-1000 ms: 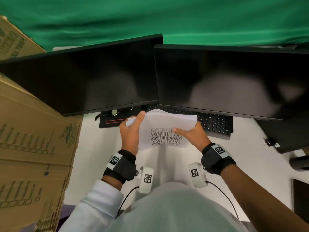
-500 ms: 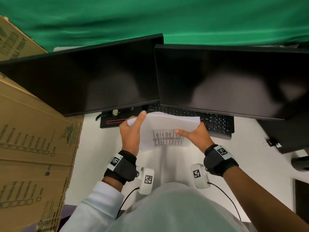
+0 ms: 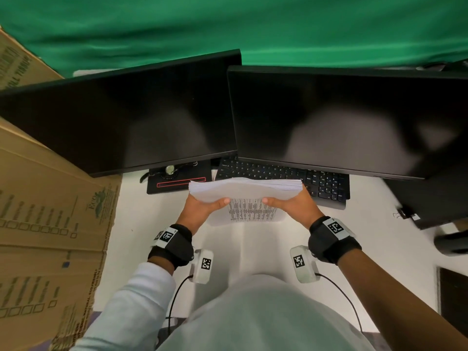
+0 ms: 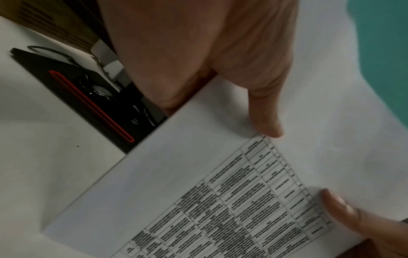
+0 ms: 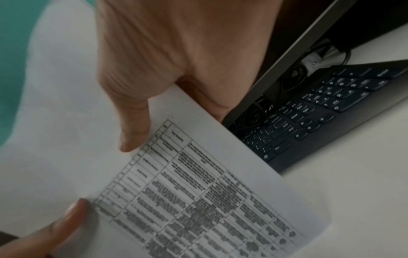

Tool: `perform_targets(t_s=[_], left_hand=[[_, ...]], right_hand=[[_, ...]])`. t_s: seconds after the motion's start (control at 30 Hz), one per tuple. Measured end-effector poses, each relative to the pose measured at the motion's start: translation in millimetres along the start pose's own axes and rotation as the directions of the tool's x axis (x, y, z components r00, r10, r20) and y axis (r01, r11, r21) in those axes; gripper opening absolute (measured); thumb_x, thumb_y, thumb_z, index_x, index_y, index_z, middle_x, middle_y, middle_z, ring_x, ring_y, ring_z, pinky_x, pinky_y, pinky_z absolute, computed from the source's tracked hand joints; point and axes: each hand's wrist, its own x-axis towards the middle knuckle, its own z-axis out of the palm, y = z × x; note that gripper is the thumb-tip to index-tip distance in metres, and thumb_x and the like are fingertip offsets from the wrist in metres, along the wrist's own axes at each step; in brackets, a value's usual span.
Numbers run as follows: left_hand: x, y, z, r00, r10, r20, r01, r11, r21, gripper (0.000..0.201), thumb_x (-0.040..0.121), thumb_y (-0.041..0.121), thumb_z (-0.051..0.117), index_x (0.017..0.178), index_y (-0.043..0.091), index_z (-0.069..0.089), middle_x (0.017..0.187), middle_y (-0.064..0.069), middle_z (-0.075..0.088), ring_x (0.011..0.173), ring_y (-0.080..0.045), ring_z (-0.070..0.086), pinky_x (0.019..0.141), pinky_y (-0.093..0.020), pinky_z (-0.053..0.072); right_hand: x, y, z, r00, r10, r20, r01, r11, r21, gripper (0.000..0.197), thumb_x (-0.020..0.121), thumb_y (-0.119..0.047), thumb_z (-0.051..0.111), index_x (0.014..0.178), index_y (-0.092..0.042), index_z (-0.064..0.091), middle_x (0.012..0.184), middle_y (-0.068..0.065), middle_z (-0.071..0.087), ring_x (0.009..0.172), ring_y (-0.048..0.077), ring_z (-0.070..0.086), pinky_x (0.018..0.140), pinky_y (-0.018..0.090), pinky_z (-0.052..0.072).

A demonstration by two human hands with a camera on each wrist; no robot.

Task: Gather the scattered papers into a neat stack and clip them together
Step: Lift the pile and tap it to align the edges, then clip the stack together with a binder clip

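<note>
I hold a stack of white papers (image 3: 243,190) with both hands in front of the keyboard, its top sheet printed with a table. The stack stands tilted, lower edge on or near the white desk (image 3: 141,224), upper sheet edges lined up. My left hand (image 3: 206,206) grips the left side, thumb (image 4: 264,122) on the front sheet (image 4: 198,174). My right hand (image 3: 287,205) grips the right side, thumb (image 5: 134,132) on the front sheet (image 5: 198,174). The other fingers are hidden behind the paper. A small black binder clip (image 3: 405,213) lies on the desk far right.
Two dark monitors (image 3: 126,122) stand close behind the stack, a black keyboard (image 3: 326,184) under the right one. A monitor base with a red stripe (image 3: 177,184) sits behind my left hand. A big cardboard box (image 3: 50,211) walls the left side. Dark objects line the right edge.
My left hand slid down from the stack's top left corner to its left side. The stack's top tipped away, showing its aligned upper edges. The right hand kept its hold.
</note>
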Motion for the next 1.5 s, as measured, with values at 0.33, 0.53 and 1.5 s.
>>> perform_targets(t_s=[0.33,0.53,1.5], left_hand=[[0.7,-10.1,14.8,0.997,-0.013,-0.070,0.011,1.000,-0.019,0.040,0.079,0.010,0.078,0.113,0.024,0.064,0.113,-0.001,0.071,0.107,-0.014,0.067,0.097,-0.036,0.052],[15.4,17.2,33.6,0.994,0.095,0.052,-0.105,0.962,0.253,0.020,0.080,0.017,0.079,0.097,0.024,0.071,0.097,0.006,0.074,0.090,-0.002,0.071,0.089,-0.031,0.054],[43.2,23.5,97.8,0.928,-0.196,0.318,-0.212,0.424,0.881,0.029,0.077,0.037,0.077,0.096,0.016,0.072,0.091,0.000,0.073,0.081,-0.017,0.067,0.069,-0.031,0.052]], right_hand=[[-0.9,6.4,-0.1,0.996,0.040,-0.086,-0.034,0.997,0.068,0.057,0.070,-0.018,0.085,0.122,-0.012,0.062,0.117,0.003,0.070,0.110,0.016,0.066,0.098,0.038,0.052],[-14.4,-3.3,-43.6,0.992,0.042,-0.121,-0.026,0.990,0.136,0.064,0.061,-0.003,0.089,0.119,-0.019,0.064,0.115,0.000,0.072,0.107,0.010,0.067,0.090,0.027,0.054],[-46.5,124.6,-175.9,0.902,-0.056,-0.427,-0.253,0.733,-0.632,0.008,0.081,-0.001,0.070,0.084,-0.007,0.074,0.078,0.009,0.074,0.073,0.027,0.070,0.076,0.031,0.054]])
